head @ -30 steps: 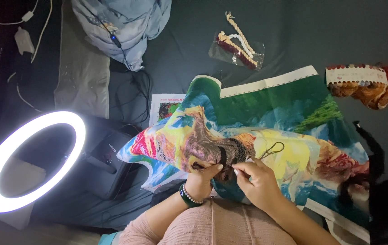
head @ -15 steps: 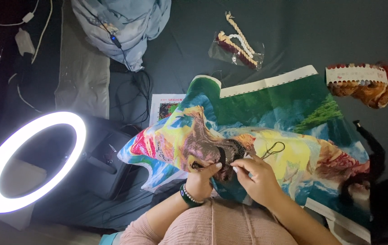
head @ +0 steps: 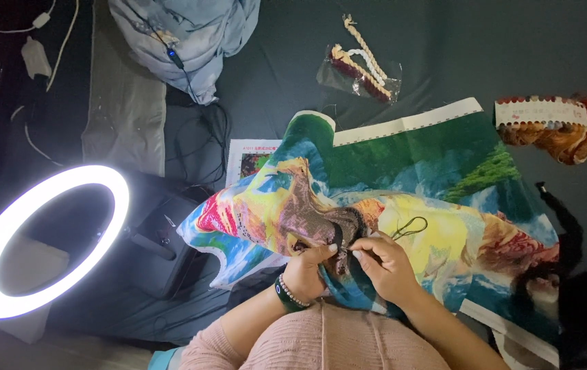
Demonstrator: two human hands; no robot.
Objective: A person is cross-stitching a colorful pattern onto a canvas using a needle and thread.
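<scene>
A large embroidery canvas [head: 444, 178] printed in green, yellow, blue and brown lies across my lap and the dark surface. My left hand [head: 310, 270], with a beaded bracelet and dark band at the wrist, pinches a fold of the canvas at its brown patch. My right hand [head: 384, 264] is right beside it, fingers closed on a thin needle at the same spot. A loop of dark thread [head: 411, 227] curls on the yellow area just above my right hand.
A lit ring light [head: 40, 240] glows at the left over a dark case [head: 163, 240]. A bag of thread skeins [head: 361, 68] lies at top centre, a card of orange and red threads [head: 547, 120] at right, crumpled blue cloth [head: 184, 34] at top left, cables nearby.
Both hands stay at the same spot on the canvas; the fingers shift only slightly, and the thread loop barely moves.
</scene>
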